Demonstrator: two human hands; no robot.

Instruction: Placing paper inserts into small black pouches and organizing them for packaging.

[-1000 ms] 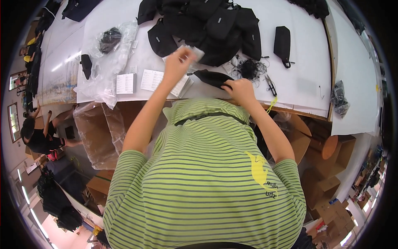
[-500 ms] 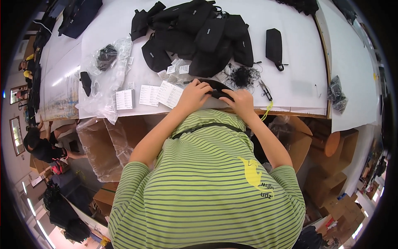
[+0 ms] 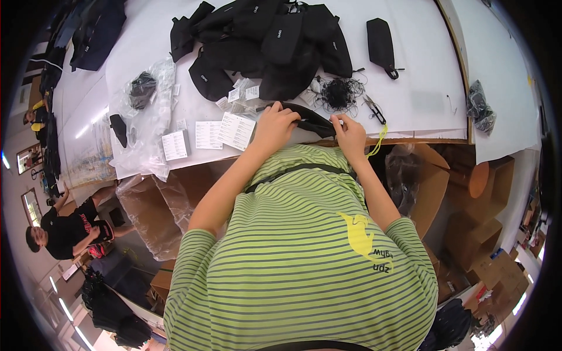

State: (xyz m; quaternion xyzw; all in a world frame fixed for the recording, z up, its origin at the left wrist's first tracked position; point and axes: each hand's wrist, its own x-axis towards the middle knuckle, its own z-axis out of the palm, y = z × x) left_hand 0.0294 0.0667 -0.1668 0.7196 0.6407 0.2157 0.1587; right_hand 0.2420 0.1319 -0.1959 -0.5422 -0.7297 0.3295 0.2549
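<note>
A black fabric pouch [image 3: 314, 121] lies at the table's near edge, between my hands. My left hand [image 3: 276, 124] grips its left end, fingers bent over the top. On its right end, my right hand [image 3: 350, 136] pinches the edge between thumb and fingers. Just beyond the pouch sit a tangle of black cords [image 3: 339, 93] and, further left, several small white tags in clear plastic [image 3: 239, 98]. Thread snips [image 3: 374, 110] with a yellow cord lie to the right of my right hand.
A heap of black pouches [image 3: 263, 44] covers the table's far middle, with a single pouch [image 3: 381, 47] to its right. White printed cards [image 3: 236, 131] and clear plastic bags [image 3: 143, 126] lie left. Cardboard boxes [image 3: 151, 216] stand below the edge. A person [image 3: 73, 231] is at far left.
My right hand has moved right and slightly lower along the pouch, which now looks more stretched out. My left hand keeps its grip. The person at far left has turned, and the whole view has shifted.
</note>
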